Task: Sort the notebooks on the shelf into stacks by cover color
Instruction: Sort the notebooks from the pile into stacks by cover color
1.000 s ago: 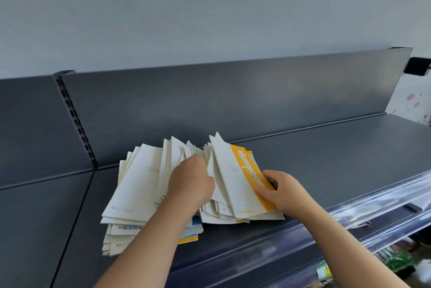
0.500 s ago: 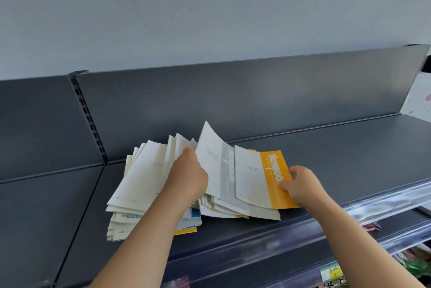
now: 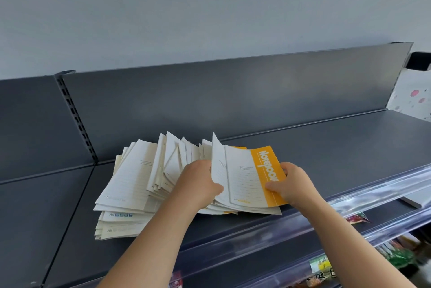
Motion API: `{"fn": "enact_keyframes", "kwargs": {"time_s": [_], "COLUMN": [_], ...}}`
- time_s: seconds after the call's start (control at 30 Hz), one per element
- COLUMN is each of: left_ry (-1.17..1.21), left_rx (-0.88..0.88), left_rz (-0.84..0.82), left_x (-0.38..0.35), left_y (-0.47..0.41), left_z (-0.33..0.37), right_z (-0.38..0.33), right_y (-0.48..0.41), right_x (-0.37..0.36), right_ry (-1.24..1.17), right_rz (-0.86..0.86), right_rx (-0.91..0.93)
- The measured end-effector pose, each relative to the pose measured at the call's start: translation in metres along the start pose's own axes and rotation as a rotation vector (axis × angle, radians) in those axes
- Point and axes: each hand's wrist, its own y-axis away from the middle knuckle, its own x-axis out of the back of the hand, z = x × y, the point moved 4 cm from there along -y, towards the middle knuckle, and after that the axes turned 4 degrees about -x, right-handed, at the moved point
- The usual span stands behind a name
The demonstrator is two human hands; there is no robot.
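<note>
Right hand [image 3: 296, 185] pinches the yellow notebook [image 3: 247, 178] at its right edge: thumb on top of the yellow strip printed "Notebook", other fingers curled round the edge underneath. That notebook sits on top of the right side of the pile, cover bowed upward, near corner just over the shelf front. Left hand [image 3: 200, 185] is curled and pushed into the fanned notebooks [image 3: 177, 159] mid-pile. Its thumb tip is against the lower edge of a white cover standing up just left of the yellow one; the fingers are hidden behind that cover, so it reads as gripping the fan, but exact finger placement is not visible. The fan is mostly cream/white lined covers tilted up on edge, leaning left. Further left is a flat left stack [image 3: 130, 185], white cover on top with "A5" at the near corner, and a blue-marked A5 cover showing one layer down. More yellow peeks out at the back of the pile and at its near edge. Everything sits on a dark grey metal shelf [image 3: 338, 154], left of centre and near the front. Behind it is the grey back panel [image 3: 210, 101], with a slotted upright [image 3: 74, 122] at the left and a pale wall [image 3: 210, 7] above. A clear plastic rail [image 3: 363, 201] runs along the shelf front. Below it there is a red-green packet [image 3: 356, 219], and a yellow price label [image 3: 320, 265] on a lower rail.
</note>
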Motion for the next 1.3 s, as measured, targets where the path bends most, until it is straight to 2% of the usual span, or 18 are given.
{"fn": "enact_keyframes", "kwargs": {"time_s": [0.27,0.5,0.63,0.73,0.93,1.13,1.3], "left_ry": [-0.104,-0.083,-0.031,-0.066,0.129,0.138,0.069], "left_rx": [-0.020,0.069,0.107,0.151,0.250,0.271,0.276], "left_rz": [-0.097,0.038,0.015,0.094,0.246,0.242,0.237], "left_x": [-0.023,-0.017,-0.015,-0.011,0.008,0.011,0.017], "left_y": [-0.011,-0.021,-0.023,-0.023,-0.014,-0.009,-0.004], "left_z": [0.001,-0.003,-0.002,-0.007,-0.006,-0.003,-0.006], "right_z": [0.000,0.003,-0.002,-0.001,-0.005,-0.016,-0.015], "right_y": [0.005,0.009,0.014,0.012,0.014,0.019,0.018], "right_x": [0.008,-0.002,-0.013,-0.011,-0.014,-0.033,-0.023], "right_ry": [0.053,0.075,0.120,0.089,0.136,0.095,0.050], "right_rz": [0.012,-0.036,-0.124,-0.104,-0.092,-0.187,-0.066], "right_rx": [0.034,0.080,0.113,0.113,0.187,0.236,0.202]}}
